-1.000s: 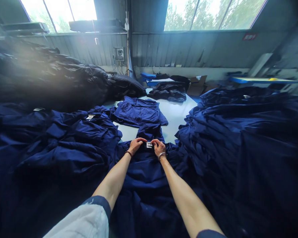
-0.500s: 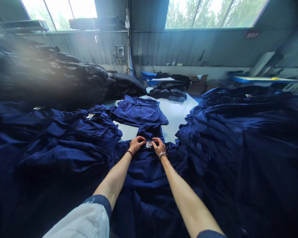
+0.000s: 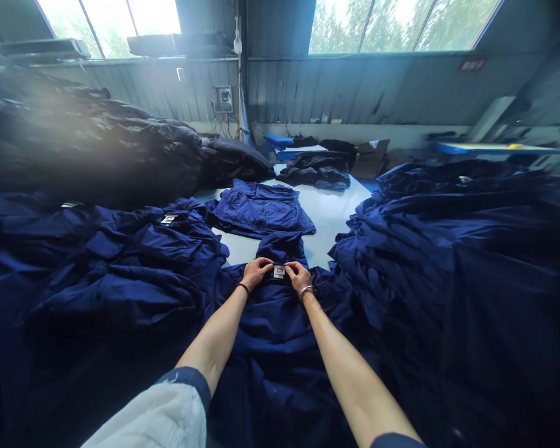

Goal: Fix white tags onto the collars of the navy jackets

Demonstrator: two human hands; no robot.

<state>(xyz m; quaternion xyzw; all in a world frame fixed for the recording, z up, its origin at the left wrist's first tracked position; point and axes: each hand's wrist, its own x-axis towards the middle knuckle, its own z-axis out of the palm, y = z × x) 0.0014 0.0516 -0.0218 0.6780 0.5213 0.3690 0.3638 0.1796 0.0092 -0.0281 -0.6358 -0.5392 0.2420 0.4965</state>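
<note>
A navy blue garment (image 3: 273, 336) lies spread in front of me, its upper part reaching onto the pale table (image 3: 329, 218). At its neck edge sits a small white label (image 3: 279, 272). My left hand (image 3: 256, 274) pinches the fabric just left of the label, thumb and fingers together. On the label's right side my right hand (image 3: 299, 278) pinches the same edge. Past the hands, a darker navy piece of cloth (image 3: 282, 246) stretches away over the table. Behind it lies a folded blue garment (image 3: 261, 208).
Heaped navy garments rise at the left (image 3: 121, 267) and right (image 3: 471, 249). A large dark pile (image 3: 135, 143) fills the back left. Black clothing (image 3: 317, 169) lies on the table's far end, near a cardboard box (image 3: 371, 158).
Both hands keep their pinch beside the label, which now looks slightly flatter and more fully exposed. The whole view has shifted very slightly.
</note>
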